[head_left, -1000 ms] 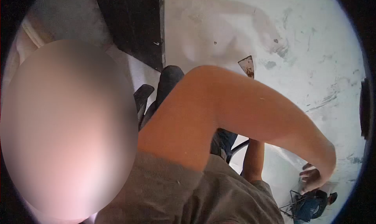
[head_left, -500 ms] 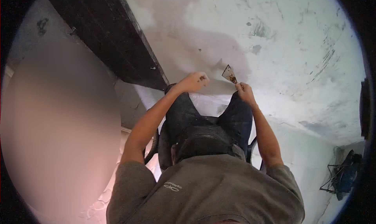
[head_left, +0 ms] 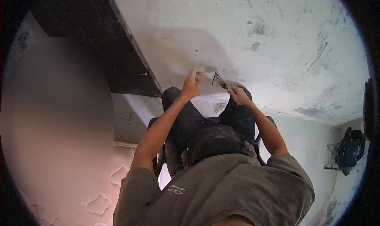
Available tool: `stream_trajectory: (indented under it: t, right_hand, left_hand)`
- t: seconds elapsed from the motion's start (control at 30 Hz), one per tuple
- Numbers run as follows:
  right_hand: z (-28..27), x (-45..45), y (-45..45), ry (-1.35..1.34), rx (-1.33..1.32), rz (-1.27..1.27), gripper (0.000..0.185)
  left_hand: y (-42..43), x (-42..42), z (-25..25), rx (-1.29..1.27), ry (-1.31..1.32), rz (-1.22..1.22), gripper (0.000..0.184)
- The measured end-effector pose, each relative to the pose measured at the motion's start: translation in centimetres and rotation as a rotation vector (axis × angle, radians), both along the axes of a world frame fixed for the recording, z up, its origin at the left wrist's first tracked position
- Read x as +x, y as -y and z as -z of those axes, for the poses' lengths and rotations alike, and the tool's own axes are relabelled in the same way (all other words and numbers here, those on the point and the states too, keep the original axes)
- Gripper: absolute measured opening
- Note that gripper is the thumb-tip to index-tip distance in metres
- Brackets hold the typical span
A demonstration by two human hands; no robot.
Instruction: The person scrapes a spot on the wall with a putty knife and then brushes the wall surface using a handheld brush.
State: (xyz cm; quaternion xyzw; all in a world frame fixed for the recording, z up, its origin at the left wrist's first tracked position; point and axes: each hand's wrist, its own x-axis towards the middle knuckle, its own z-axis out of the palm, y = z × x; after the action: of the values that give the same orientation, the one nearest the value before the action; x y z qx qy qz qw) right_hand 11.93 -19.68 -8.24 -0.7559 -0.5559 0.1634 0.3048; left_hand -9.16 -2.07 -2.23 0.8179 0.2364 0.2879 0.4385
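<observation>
In my remote head view, the grey-brown shirt bears a pale printed logo near its left sleeve: two looped characters resembling "OP", with small lettering I cannot read reliably.

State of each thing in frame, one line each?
Scraper: held, blade stained.
Right hand: closed on scraper's handle.
Left hand: raised near blade, contact unclear.
Legs: bent, knees apart.
Pale surface: scuffed, partly shadowed.
Dark panel: fixed or loose, can't tell.
</observation>
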Motion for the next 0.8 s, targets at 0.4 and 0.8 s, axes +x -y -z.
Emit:
stream_trajectory:
  t: [0.4,0.8]
  right_hand:
    - [-6.1,-3.5,1.5,-0.106,0.076,0.007,0.037]
    - [-5.4,-2.1,1.5,-0.078,0.143,-0.013,0.034]
  left_hand:
    - [13.5,-12.4,-24.1,-0.473,1.275,0.928,0.063]
    - [13.3,-12.9,-25.9,-0.412,1.236,0.847,0.065]
